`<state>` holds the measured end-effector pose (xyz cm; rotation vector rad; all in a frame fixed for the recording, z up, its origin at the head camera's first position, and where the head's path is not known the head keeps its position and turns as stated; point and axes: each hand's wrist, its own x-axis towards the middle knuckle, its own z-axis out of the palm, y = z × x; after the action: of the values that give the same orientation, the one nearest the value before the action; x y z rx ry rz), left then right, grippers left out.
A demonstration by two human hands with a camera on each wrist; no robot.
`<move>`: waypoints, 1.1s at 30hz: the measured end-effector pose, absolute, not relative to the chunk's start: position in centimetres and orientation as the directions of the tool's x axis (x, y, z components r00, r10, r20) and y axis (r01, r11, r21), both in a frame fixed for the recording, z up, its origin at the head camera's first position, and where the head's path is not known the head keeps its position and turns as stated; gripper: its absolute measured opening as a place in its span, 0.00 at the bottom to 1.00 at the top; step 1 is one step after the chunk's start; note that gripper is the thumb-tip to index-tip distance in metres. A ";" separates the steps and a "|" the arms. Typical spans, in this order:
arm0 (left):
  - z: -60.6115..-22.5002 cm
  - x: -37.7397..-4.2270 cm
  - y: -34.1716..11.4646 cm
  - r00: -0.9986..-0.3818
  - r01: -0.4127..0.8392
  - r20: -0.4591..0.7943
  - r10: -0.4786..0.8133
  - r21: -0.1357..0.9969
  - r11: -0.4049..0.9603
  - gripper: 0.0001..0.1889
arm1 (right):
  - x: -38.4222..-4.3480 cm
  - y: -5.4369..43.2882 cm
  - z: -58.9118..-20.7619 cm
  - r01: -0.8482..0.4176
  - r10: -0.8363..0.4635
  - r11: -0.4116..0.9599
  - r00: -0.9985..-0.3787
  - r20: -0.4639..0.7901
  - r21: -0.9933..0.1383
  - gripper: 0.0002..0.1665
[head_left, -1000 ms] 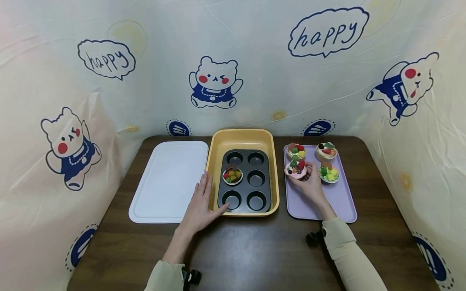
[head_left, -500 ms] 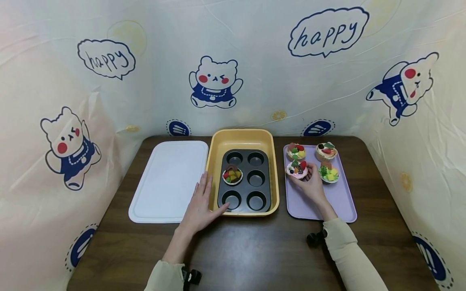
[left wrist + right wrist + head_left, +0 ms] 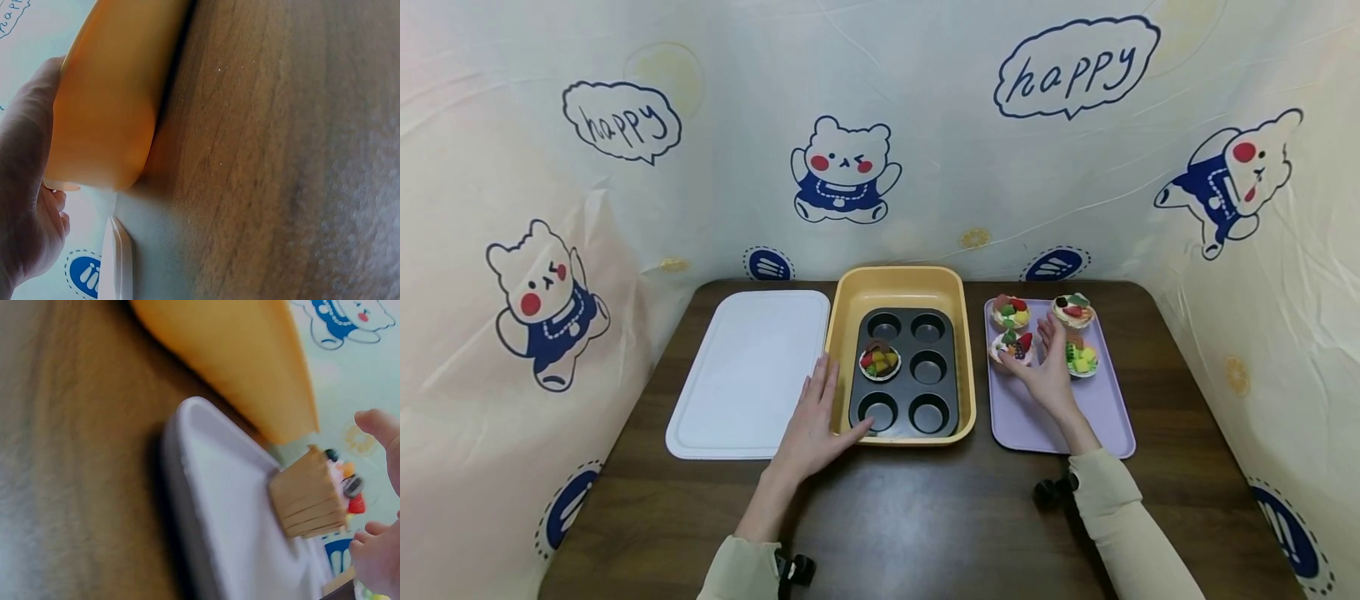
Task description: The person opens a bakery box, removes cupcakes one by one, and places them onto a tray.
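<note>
On the purple tray (image 3: 1030, 421) stands a cupcake (image 3: 1009, 342) with pink cream and berries. My right hand (image 3: 1051, 379) is beside it, thumb and fingers spread apart. In the right wrist view a gap shows between that hand (image 3: 382, 550) and the cupcake (image 3: 305, 495), which sits upright in a ridged brown cup. My left hand (image 3: 812, 421) rests straight-fingered at the near left corner of the yellow tray (image 3: 898, 287), its thumb reaching over the near rim. Inside is a dark muffin pan (image 3: 904, 375); one fruit-topped cupcake (image 3: 880, 362) sits in its middle left hollow.
Three more cupcakes share the purple tray: one at the back left (image 3: 1010, 311), one at the back right (image 3: 1072, 310), and one with green and yellow topping (image 3: 1082, 358) partly behind my right hand. A white tray (image 3: 748, 375) lies left of the yellow one.
My right hand has loosened from the pink cupcake and its fingers have opened away to the right. The cupcake was shifted slightly to the right. My left hand has stayed put.
</note>
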<state>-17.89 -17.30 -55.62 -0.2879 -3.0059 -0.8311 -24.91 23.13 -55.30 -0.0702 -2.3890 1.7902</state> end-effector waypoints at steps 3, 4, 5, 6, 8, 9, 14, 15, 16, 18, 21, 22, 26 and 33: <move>-55.6 -17.9 -17.3 -0.983 0.179 0.060 0.173 0.512 0.840 0.63 | -24.9 23.0 -54.6 -0.082 0.122 0.322 -0.984 0.128 -0.943 0.68; -55.6 -17.8 -17.3 -0.983 0.179 0.060 0.173 0.513 0.839 0.63 | -24.8 22.9 -54.5 -0.088 0.117 0.336 -0.984 0.134 -0.938 0.68; -55.6 -17.8 -17.3 -0.983 0.179 0.060 0.173 0.514 0.839 0.63 | -24.8 22.9 -54.3 -0.095 0.112 0.348 -0.983 0.142 -0.933 0.68; -55.6 -17.8 -17.3 -0.983 0.179 0.059 0.173 0.515 0.839 0.63 | -24.8 22.8 -54.2 -0.101 0.107 0.358 -0.983 0.148 -0.928 0.68; -55.6 -17.8 -17.3 -0.983 0.179 0.059 0.173 0.515 0.838 0.63 | -24.7 22.5 -53.9 -0.109 0.092 0.383 -0.984 0.155 -0.917 0.68; -55.6 -17.8 -17.3 -0.983 0.178 0.058 0.173 0.515 0.839 0.63 | -24.7 22.4 -53.7 -0.116 0.083 0.392 -0.984 0.161 -0.913 0.67; -55.6 -17.8 -17.3 -0.983 0.178 0.060 0.172 0.512 0.840 0.63 | -24.6 21.6 -53.2 -0.164 0.012 0.447 -0.982 0.189 -0.879 0.66; -55.6 -17.8 -17.3 -0.983 0.178 0.061 0.171 0.513 0.840 0.63 | -24.6 21.4 -53.1 -0.181 -0.008 0.452 -0.980 0.199 -0.874 0.65; -55.6 -17.8 -17.3 -0.983 0.178 0.061 0.171 0.514 0.839 0.63 | -24.6 21.1 -53.0 -0.194 -0.027 0.463 -0.978 0.205 -0.865 0.65; -55.6 -17.8 -17.3 -0.983 0.179 0.062 0.171 0.516 0.838 0.64 | -24.6 20.7 -52.9 -0.237 -0.071 0.469 -0.970 0.231 -0.851 0.65; -55.6 -17.8 -17.3 -0.983 0.177 0.061 0.171 0.519 0.836 0.63 | -24.5 20.1 -52.7 -0.274 -0.133 0.486 -0.962 0.240 -0.830 0.66; -55.6 -17.8 -17.3 -0.983 0.177 0.060 0.171 0.519 0.836 0.63 | -24.5 19.8 -52.6 -0.280 -0.150 0.495 -0.960 0.236 -0.823 0.66; -55.6 -17.8 -17.2 -0.983 0.177 0.060 0.171 0.519 0.836 0.64 | -24.5 18.9 -52.3 -0.288 -0.215 0.553 -0.956 0.200 -0.782 0.64; -55.6 -17.8 -17.3 -0.983 0.177 0.060 0.171 0.522 0.835 0.63 | -24.7 16.5 -51.4 -0.287 -0.310 0.629 -0.945 0.106 -0.722 0.62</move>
<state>-17.80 -17.34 -55.56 -0.2843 -2.9989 -0.8544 -24.74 16.53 -51.40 0.5242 -2.8612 1.2602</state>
